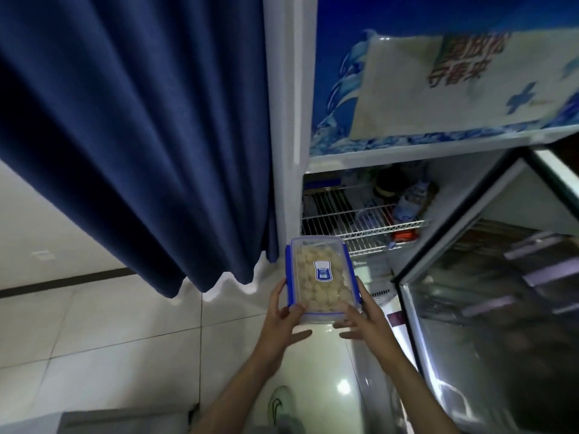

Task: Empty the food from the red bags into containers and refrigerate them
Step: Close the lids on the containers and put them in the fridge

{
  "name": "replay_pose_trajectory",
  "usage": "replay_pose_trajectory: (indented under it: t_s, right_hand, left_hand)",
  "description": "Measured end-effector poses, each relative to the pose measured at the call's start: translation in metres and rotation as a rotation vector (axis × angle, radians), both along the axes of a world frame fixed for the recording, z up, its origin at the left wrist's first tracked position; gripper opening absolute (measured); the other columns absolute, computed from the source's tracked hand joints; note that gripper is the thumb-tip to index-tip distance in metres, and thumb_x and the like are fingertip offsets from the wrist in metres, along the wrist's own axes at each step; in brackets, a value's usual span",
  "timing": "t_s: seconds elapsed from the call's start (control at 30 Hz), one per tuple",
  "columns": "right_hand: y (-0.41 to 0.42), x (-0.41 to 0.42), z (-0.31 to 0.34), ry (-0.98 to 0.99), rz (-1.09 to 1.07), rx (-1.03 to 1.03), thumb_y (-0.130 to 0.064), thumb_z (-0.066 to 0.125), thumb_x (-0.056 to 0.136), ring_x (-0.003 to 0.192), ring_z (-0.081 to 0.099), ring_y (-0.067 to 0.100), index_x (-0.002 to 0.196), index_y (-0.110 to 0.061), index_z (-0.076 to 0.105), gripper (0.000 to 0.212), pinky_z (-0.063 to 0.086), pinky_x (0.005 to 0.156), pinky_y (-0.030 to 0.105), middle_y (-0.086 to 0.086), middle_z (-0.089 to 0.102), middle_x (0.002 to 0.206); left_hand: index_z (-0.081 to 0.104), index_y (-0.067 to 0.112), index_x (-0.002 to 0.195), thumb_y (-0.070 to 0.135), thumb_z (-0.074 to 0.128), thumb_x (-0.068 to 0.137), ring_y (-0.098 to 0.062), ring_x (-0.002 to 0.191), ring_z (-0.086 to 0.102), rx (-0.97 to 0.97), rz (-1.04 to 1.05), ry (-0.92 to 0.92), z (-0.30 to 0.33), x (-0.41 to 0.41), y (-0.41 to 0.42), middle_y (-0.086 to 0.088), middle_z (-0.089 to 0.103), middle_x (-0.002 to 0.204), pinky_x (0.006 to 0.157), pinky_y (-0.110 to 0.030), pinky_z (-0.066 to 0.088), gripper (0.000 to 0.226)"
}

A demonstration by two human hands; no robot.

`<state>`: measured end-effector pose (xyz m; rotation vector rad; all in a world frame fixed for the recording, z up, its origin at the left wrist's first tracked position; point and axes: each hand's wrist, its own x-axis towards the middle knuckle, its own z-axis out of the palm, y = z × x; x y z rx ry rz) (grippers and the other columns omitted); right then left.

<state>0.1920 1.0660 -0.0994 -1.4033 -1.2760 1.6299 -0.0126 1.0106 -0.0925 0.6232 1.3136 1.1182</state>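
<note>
A clear plastic container (316,286) with a blue clip-on lid and a blue label holds pale round food pieces. I hold it level in front of the open fridge. My left hand (282,317) grips its near left corner and my right hand (365,314) grips its near right side. The fridge (288,120) stands just beyond, its glass door (488,308) swung open to the right. The container's far end is close to the white wire shelf (360,223) inside. No red bags are in view.
Bottles and small packages (407,202) lie on the right of the wire shelf. A dark blue curtain (141,136) hangs to the left of the fridge. White floor tiles (109,333) lie below, with a shoe (280,405) near the bottom edge.
</note>
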Motion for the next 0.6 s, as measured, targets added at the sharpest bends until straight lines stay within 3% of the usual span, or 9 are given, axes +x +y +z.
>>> replay_pose_trajectory:
  t_s: [0.23,0.4,0.53,0.6]
  right_hand:
    - [0.069,0.013,-0.021,-0.037,-0.084,0.005,-0.025,0.068,0.097,0.098,0.076,0.031,0.153,-0.043,0.039,0.066,0.059,0.092,0.054,-0.006,0.069,0.133]
    - [0.126,0.021,-0.038,-0.021,-0.110,0.016,-0.017,0.064,0.100,0.107,0.074,0.022,0.152,-0.036,0.043,0.059,0.063,0.086,0.043,-0.001,0.065,0.138]
    - [0.177,0.029,-0.061,-0.032,-0.034,0.012,-0.026,0.067,0.099,0.103,0.075,0.025,0.153,-0.041,0.040,0.062,0.061,0.092,0.048,-0.004,0.065,0.139]
    - [0.198,0.030,-0.072,-0.016,-0.016,0.006,-0.023,0.069,0.098,0.102,0.075,0.024,0.155,-0.037,0.039,0.066,0.063,0.086,0.037,-0.001,0.062,0.142]
  left_hand:
    - [0.029,0.064,0.149,0.047,0.079,0.089,-0.017,0.114,0.072,-0.042,-0.115,0.043,-0.029,0.011,0.082,0.006,0.069,0.133,0.089,-0.045,0.064,0.080]
    - [0.028,0.062,0.152,0.044,0.076,0.092,-0.028,0.109,0.074,-0.093,-0.090,0.040,-0.052,0.026,0.138,0.001,0.068,0.133,0.091,-0.047,0.063,0.079]
    - [0.025,0.053,0.157,0.044,0.072,0.095,-0.027,0.110,0.072,-0.098,-0.057,0.070,-0.069,0.038,0.178,0.002,0.062,0.141,0.097,-0.048,0.060,0.078]
    - [0.028,0.052,0.155,0.047,0.070,0.096,-0.027,0.110,0.072,-0.097,-0.029,0.107,-0.074,0.044,0.192,0.001,0.060,0.144,0.096,-0.049,0.060,0.073]
